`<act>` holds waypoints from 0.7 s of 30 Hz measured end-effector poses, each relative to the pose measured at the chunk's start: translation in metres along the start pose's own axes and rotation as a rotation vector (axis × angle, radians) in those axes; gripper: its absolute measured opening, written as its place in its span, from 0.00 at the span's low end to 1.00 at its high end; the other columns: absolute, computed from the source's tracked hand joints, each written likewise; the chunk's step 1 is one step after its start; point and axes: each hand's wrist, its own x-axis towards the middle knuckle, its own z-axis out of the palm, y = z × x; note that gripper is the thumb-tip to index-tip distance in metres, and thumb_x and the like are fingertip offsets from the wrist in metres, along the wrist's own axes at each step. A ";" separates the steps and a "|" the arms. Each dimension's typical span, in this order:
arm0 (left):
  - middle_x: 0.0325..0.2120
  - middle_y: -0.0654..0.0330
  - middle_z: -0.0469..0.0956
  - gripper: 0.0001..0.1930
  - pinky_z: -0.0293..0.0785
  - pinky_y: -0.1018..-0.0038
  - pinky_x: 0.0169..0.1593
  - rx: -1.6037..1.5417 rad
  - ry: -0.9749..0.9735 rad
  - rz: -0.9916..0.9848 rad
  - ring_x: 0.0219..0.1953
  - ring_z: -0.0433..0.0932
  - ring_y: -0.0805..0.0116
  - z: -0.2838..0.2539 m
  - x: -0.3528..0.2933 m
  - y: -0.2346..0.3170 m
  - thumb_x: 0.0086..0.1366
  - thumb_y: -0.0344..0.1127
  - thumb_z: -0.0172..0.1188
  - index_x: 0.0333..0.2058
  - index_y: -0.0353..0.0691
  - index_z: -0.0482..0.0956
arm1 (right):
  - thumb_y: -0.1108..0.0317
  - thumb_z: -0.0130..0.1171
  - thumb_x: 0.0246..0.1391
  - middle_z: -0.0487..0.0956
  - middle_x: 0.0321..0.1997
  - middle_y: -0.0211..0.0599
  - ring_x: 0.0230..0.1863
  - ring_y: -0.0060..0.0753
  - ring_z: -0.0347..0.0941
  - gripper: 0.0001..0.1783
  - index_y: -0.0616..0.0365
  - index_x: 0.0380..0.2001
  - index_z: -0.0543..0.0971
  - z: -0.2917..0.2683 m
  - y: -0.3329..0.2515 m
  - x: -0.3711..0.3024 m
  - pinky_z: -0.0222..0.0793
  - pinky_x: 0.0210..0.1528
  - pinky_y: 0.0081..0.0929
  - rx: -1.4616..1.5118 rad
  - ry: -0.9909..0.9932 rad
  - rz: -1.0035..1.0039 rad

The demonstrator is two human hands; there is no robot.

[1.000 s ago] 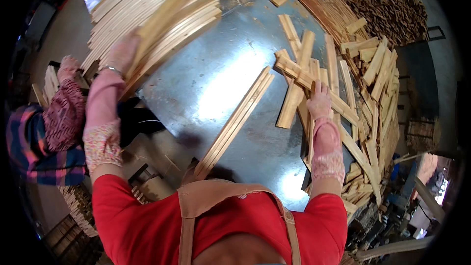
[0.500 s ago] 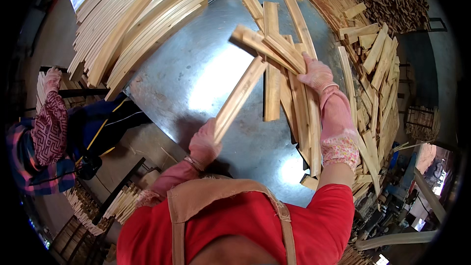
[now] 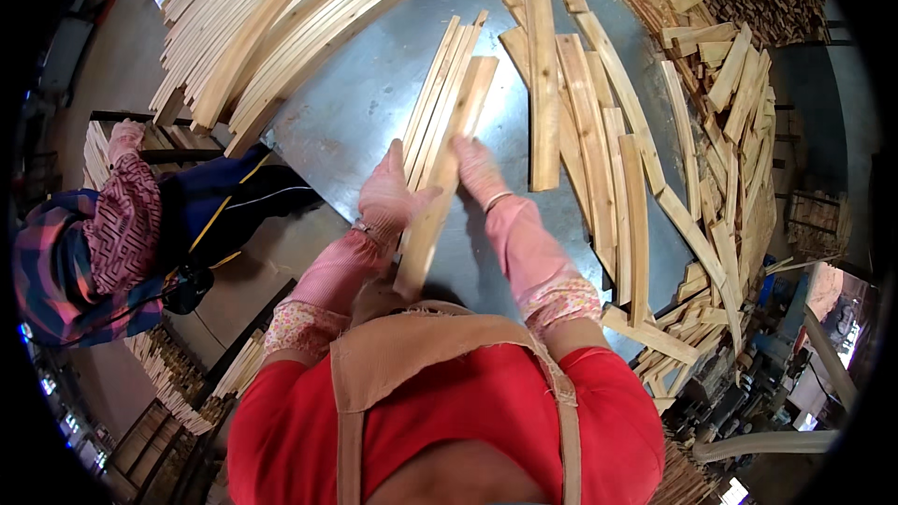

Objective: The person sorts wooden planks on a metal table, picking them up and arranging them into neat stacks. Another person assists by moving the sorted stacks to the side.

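Note:
In a pink glove, my left hand [image 3: 388, 192] is at the left side of several narrow wooden strips [image 3: 435, 93], its thumb stretched across them. My right hand [image 3: 480, 171], also gloved and slightly blurred, presses the right edge of the wider wooden strip [image 3: 447, 164] in this bundle. The strips lie side by side, slanting up and away from my body, their far ends uneven. Beneath them is a shiny metal tabletop [image 3: 337, 131]. Part of my right fingers is hidden by the wider strip.
Loose boards [image 3: 543, 84] lie spread on the table to my right. Beyond them, offcuts [image 3: 734, 122] are heaped along the right side. A large stack of long strips [image 3: 281, 28] fills the far left. Another person [image 3: 122, 215] stands at the left edge.
My right hand has left the loose boards and come left to the strips at my left hand. More strips now lie together between my hands. The boards on the right are more spread out.

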 end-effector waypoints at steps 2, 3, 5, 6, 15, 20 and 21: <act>0.75 0.42 0.66 0.68 0.70 0.59 0.73 -0.042 -0.051 0.038 0.74 0.69 0.47 -0.005 0.004 -0.002 0.55 0.66 0.77 0.81 0.33 0.48 | 0.39 0.47 0.70 0.83 0.57 0.69 0.62 0.69 0.78 0.37 0.65 0.56 0.83 -0.018 0.014 0.029 0.70 0.65 0.49 -0.039 0.119 0.046; 0.76 0.43 0.64 0.68 0.70 0.59 0.73 -0.014 -0.055 0.041 0.74 0.69 0.47 -0.006 0.003 0.000 0.54 0.65 0.78 0.81 0.33 0.48 | 0.41 0.45 0.72 0.82 0.57 0.70 0.59 0.70 0.79 0.35 0.65 0.53 0.83 -0.024 0.021 0.052 0.72 0.64 0.49 -0.151 0.197 0.103; 0.78 0.43 0.61 0.68 0.71 0.58 0.72 0.037 -0.071 0.045 0.74 0.68 0.47 -0.004 0.002 0.006 0.54 0.64 0.79 0.81 0.33 0.48 | 0.41 0.44 0.73 0.82 0.58 0.68 0.59 0.68 0.80 0.33 0.61 0.51 0.84 -0.018 0.011 0.069 0.72 0.64 0.52 -0.463 0.152 -0.222; 0.78 0.43 0.61 0.68 0.71 0.58 0.72 0.054 -0.054 0.045 0.74 0.69 0.46 -0.006 0.003 0.010 0.54 0.63 0.79 0.80 0.33 0.48 | 0.41 0.43 0.74 0.82 0.58 0.68 0.59 0.67 0.80 0.33 0.59 0.50 0.85 -0.011 0.009 0.070 0.73 0.64 0.53 -0.617 0.132 -0.379; 0.74 0.44 0.65 0.65 0.76 0.55 0.68 0.055 0.077 0.105 0.68 0.73 0.42 -0.007 0.006 0.005 0.54 0.56 0.79 0.79 0.33 0.48 | 0.52 0.70 0.52 0.80 0.64 0.52 0.61 0.66 0.76 0.45 0.59 0.70 0.69 -0.107 0.054 0.024 0.71 0.67 0.51 -0.998 0.677 -0.268; 0.72 0.46 0.67 0.62 0.77 0.57 0.67 0.150 0.021 0.023 0.68 0.75 0.46 -0.045 0.019 0.016 0.53 0.57 0.80 0.77 0.34 0.53 | 0.57 0.64 0.61 0.86 0.52 0.62 0.53 0.55 0.86 0.34 0.61 0.67 0.76 -0.159 0.053 0.008 0.82 0.57 0.49 -0.412 0.355 -0.077; 0.73 0.46 0.66 0.62 0.77 0.57 0.67 0.130 -0.004 0.009 0.68 0.75 0.46 -0.048 0.021 0.013 0.53 0.57 0.80 0.77 0.34 0.54 | 0.57 0.63 0.62 0.87 0.50 0.60 0.50 0.51 0.87 0.31 0.62 0.65 0.78 -0.152 0.048 -0.005 0.83 0.55 0.46 -0.227 0.266 -0.029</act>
